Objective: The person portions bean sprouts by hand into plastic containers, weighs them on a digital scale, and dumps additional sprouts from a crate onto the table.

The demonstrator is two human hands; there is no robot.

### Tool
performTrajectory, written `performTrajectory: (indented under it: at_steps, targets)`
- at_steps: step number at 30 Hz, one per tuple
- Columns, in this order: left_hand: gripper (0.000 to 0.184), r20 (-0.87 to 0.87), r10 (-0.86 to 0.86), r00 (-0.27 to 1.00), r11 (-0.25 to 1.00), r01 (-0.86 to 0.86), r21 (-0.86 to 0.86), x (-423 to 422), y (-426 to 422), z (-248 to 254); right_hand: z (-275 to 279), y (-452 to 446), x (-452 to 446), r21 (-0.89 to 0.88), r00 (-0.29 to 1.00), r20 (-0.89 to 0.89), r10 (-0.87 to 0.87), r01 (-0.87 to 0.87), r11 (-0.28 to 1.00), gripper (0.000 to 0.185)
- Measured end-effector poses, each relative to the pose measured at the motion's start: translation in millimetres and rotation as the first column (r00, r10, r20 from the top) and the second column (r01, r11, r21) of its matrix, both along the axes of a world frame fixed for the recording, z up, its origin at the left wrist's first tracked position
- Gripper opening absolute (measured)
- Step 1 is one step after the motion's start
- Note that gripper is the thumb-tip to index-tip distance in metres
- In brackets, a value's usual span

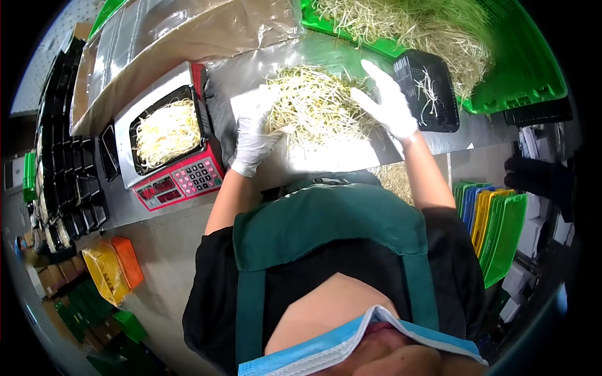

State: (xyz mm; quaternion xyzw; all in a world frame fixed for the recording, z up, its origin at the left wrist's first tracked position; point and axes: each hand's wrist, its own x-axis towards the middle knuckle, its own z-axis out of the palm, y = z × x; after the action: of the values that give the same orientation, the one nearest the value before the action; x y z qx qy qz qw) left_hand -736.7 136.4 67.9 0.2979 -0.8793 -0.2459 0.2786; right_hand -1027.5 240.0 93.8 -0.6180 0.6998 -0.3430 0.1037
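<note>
A loose heap of bean sprouts [316, 103] lies on the metal worktable between my hands. At its left edge is my left hand [254, 135] in a white glove, its thumb apart from the fingers and touching the sprouts; glare washes out part of the fingers. On the other side, my right hand [390, 105], also gloved, is open, with thumb and fingers spread beside the heap. Close to that hand stands a black plastic tray [448, 103] with a few sprouts in it. Neither hand grips anything that I can make out.
To the left, a red scale [172, 188] bears a black tray of sprouts [168, 135]. Stacked black trays [66, 150] line the far left. A large green crate [533, 75] full of sprouts stands at the back right. Colored crates [501, 232] sit below the table's right side.
</note>
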Motion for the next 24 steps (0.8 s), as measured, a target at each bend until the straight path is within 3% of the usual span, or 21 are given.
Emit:
performTrajectory:
  at_steps: [1, 2, 3, 4, 5, 6, 7, 8, 9, 10, 11, 12, 13, 15, 16, 17, 18, 20, 22, 24]
  targets:
    - [0.072, 0.023, 0.103, 0.994, 0.991, -0.101, -0.084, 2.2, -1.3, -14.3, -36.5, -21.7, -5.2, 0.002, 0.994, -0.04, -0.097, 0.097, 0.995, 0.063]
    - [0.082, 0.057, 0.128, 0.99, 0.991, -0.13, 0.032, 7.3, -0.3, -15.4, -63.7, -36.9, -9.3, 0.0, 0.978, -0.077, -0.196, 0.196, 0.981, 0.061]
    - [0.092, 0.096, 0.154, 0.983, 0.976, -0.167, 0.141, 12.1, 0.6, -16.0, -58.2, -38.2, -7.2, 0.217, 0.978, -0.053, -0.2, 0.206, 0.954, 0.054]
    - [0.092, 0.089, 0.144, 0.986, 0.979, -0.155, 0.133, 20.1, 1.6, -18.7, -53.2, -42.3, -4.6, 0.259, 0.971, 0.238, 0.01, -0.074, 0.963, 0.051]
    - [0.089, 0.296, 0.183, 0.937, 0.971, -0.219, 0.094, 25.5, 4.1, -21.4, -52.1, -37.1, 3.6, 0.24, 0.972, 0.188, 0.144, -0.187, 0.953, 0.052]
    - [0.085, 0.484, 0.199, 0.852, 0.968, -0.249, 0.042, 27.4, 5.1, -27.7, -41.3, -20.1, 19.4, 0.235, 0.96, 0.131, 0.248, -0.273, 0.933, 0.054]
    - [0.084, 0.39, 0.176, 0.904, 0.962, -0.242, 0.128, 29.3, 6.6, -33.2, -26.0, -0.1, 28.6, 0.061, 0.973, -0.17, 0.159, -0.15, 0.987, 0.056]
    - [0.08, 0.324, 0.188, 0.927, 0.957, -0.248, 0.151, 32.0, 9.4, -38.6, -5.7, 20.4, 30.0, -0.122, 0.895, -0.445, 0.017, -0.08, 0.989, 0.059]
    - [0.077, 0.257, 0.2, 0.946, 0.953, -0.249, 0.174, 34.9, 12.8, -43.7, 26.5, 37.9, 17.1, -0.095, 0.926, -0.377, -0.013, -0.025, 0.995, 0.066]
    - [0.072, 0.215, 0.257, 0.942, 0.95, -0.287, 0.123, 34.5, 15.3, -44.8, 48.5, 49.0, -6.3, -0.159, 0.947, -0.309, -0.083, 0.034, 0.987, 0.061]
    - [0.062, 0.138, 0.243, 0.96, 0.919, -0.273, 0.283, 22.9, 19.8, -26.2, 72.5, 57.9, -32.2, -0.165, 0.987, 0.112, -0.116, 0.133, 0.977, 0.052]
    - [0.058, 0.041, 0.196, 0.98, 0.844, -0.19, 0.501, 10.3, 24.8, -0.7, 77.3, 72.2, -58.3, -0.306, 0.947, 0.012, -0.321, 0.31, 0.9, 0.04]
    - [0.059, 0.0, 0.198, 0.98, 0.838, -0.17, 0.518, 10.9, 22.4, -12.1, 63.8, 86.5, -90.3, -0.295, 0.837, 0.099, -0.538, 0.541, 0.788, 0.034]
    - [0.062, -0.007, 0.193, 0.981, 0.838, -0.161, 0.521, 12.7, 16.4, -21.9, -6.9, 105.1, -194.2, -0.029, 0.609, 0.459, -0.647, 0.738, 0.674, 0.034]
    - [0.062, -0.006, 0.191, 0.981, 0.838, -0.16, 0.522, 9.6, 16.0, -23.5, -21.5, 111.5, -215.4, 0.171, 0.581, 0.198, -0.79, 0.773, 0.611, 0.049]
    - [0.061, -0.063, 0.226, 0.972, 0.867, -0.171, 0.468, 5.9, 16.3, -25.5, -36.0, 117.9, -236.5, 0.347, 0.569, -0.1, -0.816, 0.789, 0.508, 0.064]
    - [0.06, -0.121, 0.256, 0.959, 0.892, -0.186, 0.411, 2.5, 15.8, -26.2, -44.7, 108.2, -230.0, 0.347, 0.57, -0.097, -0.816, 0.788, 0.509, 0.064]
    - [0.063, -0.123, 0.216, 0.969, 0.908, -0.153, 0.391, -5.3, 15.4, -15.9, -69.9, 94.0, -219.7, 0.221, 0.435, -0.435, -0.788, 0.9, 0.375, 0.061]
    - [0.066, -0.053, 0.146, 0.988, 0.895, -0.109, 0.433, -13.4, 20.3, 7.8, -74.2, 93.1, -222.3, 0.324, 0.544, -0.155, -0.824, 0.816, 0.478, 0.051]
    - [0.07, -0.049, 0.122, 0.991, 0.905, -0.091, 0.416, -7.2, 16.2, 1.3, -66.9, 100.6, -218.0, 0.325, 0.541, -0.171, -0.823, 0.82, 0.471, 0.042]
